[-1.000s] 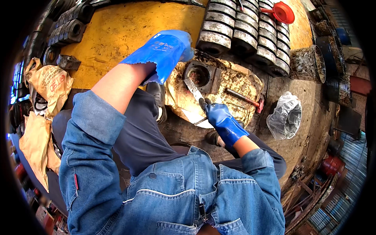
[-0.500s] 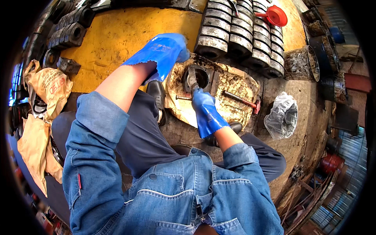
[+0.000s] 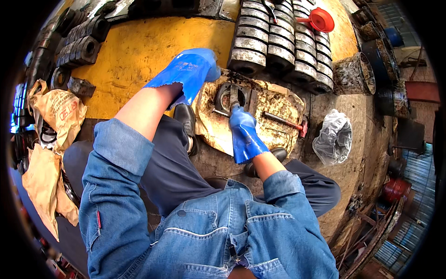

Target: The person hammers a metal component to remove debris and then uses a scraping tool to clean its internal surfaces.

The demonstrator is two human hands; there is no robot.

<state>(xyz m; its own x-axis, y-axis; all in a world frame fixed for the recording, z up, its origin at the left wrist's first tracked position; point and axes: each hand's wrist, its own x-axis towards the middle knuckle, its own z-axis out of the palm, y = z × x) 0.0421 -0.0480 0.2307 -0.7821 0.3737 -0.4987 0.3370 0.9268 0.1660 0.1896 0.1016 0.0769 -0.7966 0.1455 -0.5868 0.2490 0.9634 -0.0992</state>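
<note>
My right hand (image 3: pixel 242 121), in a blue rubber glove, is closed around a flat metal scraper (image 3: pixel 234 95), whose grey blade lies across the round hole of a dark metal block (image 3: pixel 251 99). That block rests on a stained, light-coloured mat (image 3: pixel 278 103) on the floor between my feet. My left hand (image 3: pixel 206 65), gloved alike, hangs beyond the block's left side; its fingers are hidden from view. On the mat, a hammer (image 3: pixel 284 120) with a red head lies right of the block, and a thin metal rod (image 3: pixel 221 113) lies close to its near left side.
Rows of stacked metal blocks (image 3: pixel 250 42) stand beyond the mat, with a red dipper (image 3: pixel 321 20) on top. A grimy bucket (image 3: pixel 355 74) and a clear plastic bag (image 3: pixel 333 138) are at right. Torn brown paper sacks (image 3: pixel 58 114) lie at left beside a yellow plate (image 3: pixel 139 51).
The scraper's blade has shifted slightly right across the block's hole with my right hand. My left hand has moved slightly down and left. The view has tilted a little.
</note>
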